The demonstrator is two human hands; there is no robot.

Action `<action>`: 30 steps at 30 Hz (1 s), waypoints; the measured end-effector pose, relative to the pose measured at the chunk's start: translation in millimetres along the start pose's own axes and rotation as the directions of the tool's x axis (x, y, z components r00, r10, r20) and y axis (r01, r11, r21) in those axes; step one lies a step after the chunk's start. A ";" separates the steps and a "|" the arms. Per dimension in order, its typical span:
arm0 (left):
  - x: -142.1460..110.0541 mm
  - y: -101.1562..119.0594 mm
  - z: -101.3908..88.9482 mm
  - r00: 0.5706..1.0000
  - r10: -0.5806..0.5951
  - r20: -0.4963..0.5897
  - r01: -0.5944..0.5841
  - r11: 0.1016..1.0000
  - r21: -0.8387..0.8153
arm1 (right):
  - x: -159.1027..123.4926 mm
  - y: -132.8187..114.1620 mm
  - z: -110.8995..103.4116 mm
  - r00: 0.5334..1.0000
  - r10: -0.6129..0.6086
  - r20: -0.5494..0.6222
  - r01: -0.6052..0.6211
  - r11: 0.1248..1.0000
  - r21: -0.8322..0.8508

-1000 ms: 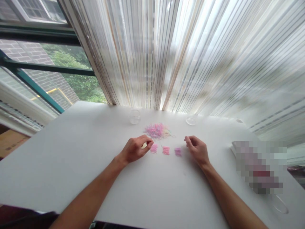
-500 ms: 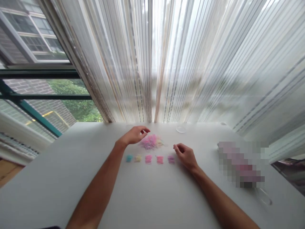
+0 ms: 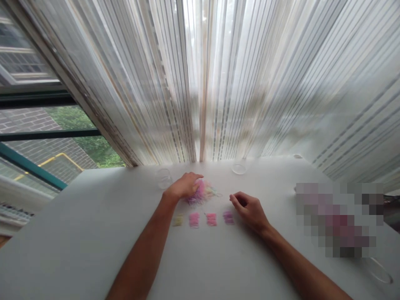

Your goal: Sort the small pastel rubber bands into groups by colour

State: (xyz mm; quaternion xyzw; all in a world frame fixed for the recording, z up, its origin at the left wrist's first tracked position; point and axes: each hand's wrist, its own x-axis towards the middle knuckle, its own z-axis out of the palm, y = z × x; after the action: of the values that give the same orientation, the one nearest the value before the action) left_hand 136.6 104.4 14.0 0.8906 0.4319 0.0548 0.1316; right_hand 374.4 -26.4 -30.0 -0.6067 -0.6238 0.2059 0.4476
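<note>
My left hand (image 3: 186, 185) reaches over a loose pile of thin pink, purple and pale yellow bands (image 3: 203, 191). Its index finger is stretched out and the thumb dips to the pile's left side; the fingers are apart. To the right, my right hand (image 3: 248, 208) is closed with curled fingertips, and anything between them is too small to make out. In front of the pile lie small sorted groups: a yellow group (image 3: 178, 219), a pink group (image 3: 194, 219), a redder pink group (image 3: 211, 219) and a purple group (image 3: 228, 217), the last nearest my right hand.
A clear round container (image 3: 164, 178) stands behind my left wrist. A clear round lid or dish (image 3: 239, 168) lies at the table's back edge. On the right of the white table (image 3: 193, 266) is a blurred-out object (image 3: 334, 221) with a loop (image 3: 379, 270). Striped curtains hang behind.
My left hand has come down and right onto the pile. The teal group is now hidden behind my left forearm, and the clear container shows. My right hand stays closed; the view has shifted slightly.
</note>
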 end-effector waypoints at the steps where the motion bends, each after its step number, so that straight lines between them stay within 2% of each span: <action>1: 0.8 1.1 0.8 1.000 0.006 0.011 -0.006 1.000 0.009 | -0.2 -0.1 -0.3 1.000 0.004 0.006 -0.004 1.000 -0.003; 8: 4.2 8.5 1.6 1.000 -0.018 0.000 0.018 1.000 0.022 | -1.0 -0.9 -1.0 1.000 0.019 -0.001 -0.019 1.000 0.000; 16: -0.6 8.4 -13.3 0.997 -0.053 -0.055 0.053 0.999 0.011 | -2.1 -1.4 -1.8 1.000 0.022 0.002 -0.022 1.000 -0.001; 22: -4.0 10.1 -20.8 0.997 0.006 -0.075 -0.004 1.000 0.027 | -2.4 -1.0 -2.1 1.000 0.024 0.009 -0.024 1.000 -0.001; 27: -5.5 24.7 -21.4 1.000 0.004 -0.028 -0.003 0.998 0.057 | -2.8 -1.4 -1.9 1.000 0.030 0.008 -0.030 0.999 0.010; 30: -5.6 32.7 -17.4 0.999 0.044 -0.011 -0.043 0.997 0.057 | -3.0 -0.7 -1.6 1.000 0.028 0.011 -0.028 0.999 0.016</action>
State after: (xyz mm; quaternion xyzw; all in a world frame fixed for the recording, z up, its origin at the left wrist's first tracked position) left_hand 154.1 83.9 40.0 0.9028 0.4147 0.0508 0.1023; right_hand 375.0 -29.8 -29.5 -0.6106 -0.6161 0.2203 0.4461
